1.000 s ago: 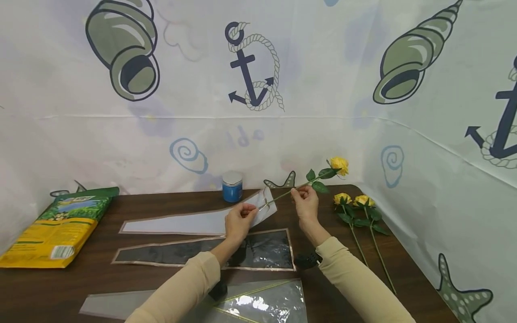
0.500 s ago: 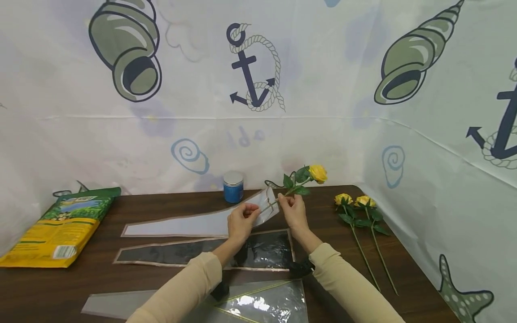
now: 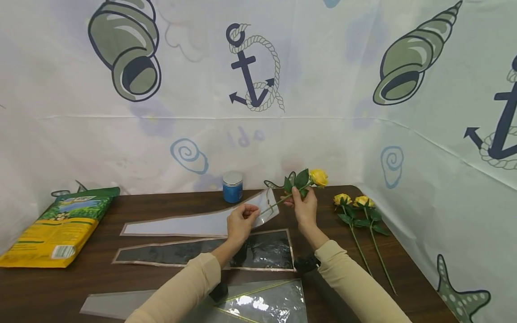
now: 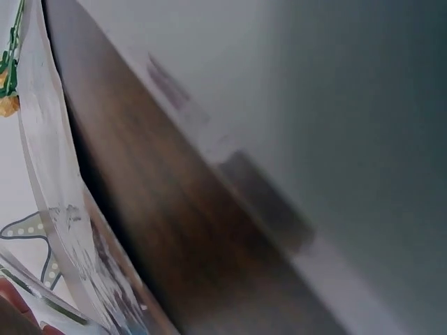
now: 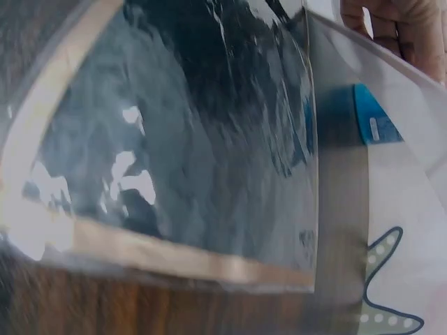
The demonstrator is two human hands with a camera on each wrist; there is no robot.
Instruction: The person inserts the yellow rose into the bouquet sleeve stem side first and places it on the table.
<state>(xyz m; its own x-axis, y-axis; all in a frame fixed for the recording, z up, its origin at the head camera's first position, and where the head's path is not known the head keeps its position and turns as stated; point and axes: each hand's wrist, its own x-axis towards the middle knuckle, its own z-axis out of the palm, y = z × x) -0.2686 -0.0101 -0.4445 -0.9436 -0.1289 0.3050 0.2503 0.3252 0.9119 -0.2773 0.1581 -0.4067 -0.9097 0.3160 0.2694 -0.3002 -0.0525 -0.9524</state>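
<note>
A yellow rose (image 3: 319, 178) with green leaves is tilted at the back of the table. My right hand (image 3: 305, 210) pinches its stem just below the leaves. The lower stem runs into the mouth of a white, tapered flower sleeve (image 3: 181, 224) with a clear front. My left hand (image 3: 241, 223) pinches the sleeve near its wide mouth. In the left wrist view, fingertips (image 4: 15, 303) show beside the stem at the lower left corner. The right wrist view has the left hand's fingers (image 5: 408, 31) at the top right, behind the sleeve's edge.
A black flower sleeve (image 3: 266, 249) and a clear one (image 3: 266, 300) lie nearer me. Two more yellow roses (image 3: 353, 224) lie at the right. A blue jar (image 3: 232, 187) stands at the back, and a yellow-green bag (image 3: 60, 229) lies at the left.
The rose has moved left and down, its stem further into the white sleeve. My right hand has shifted up the stem toward the bloom. My left hand stays at the sleeve.
</note>
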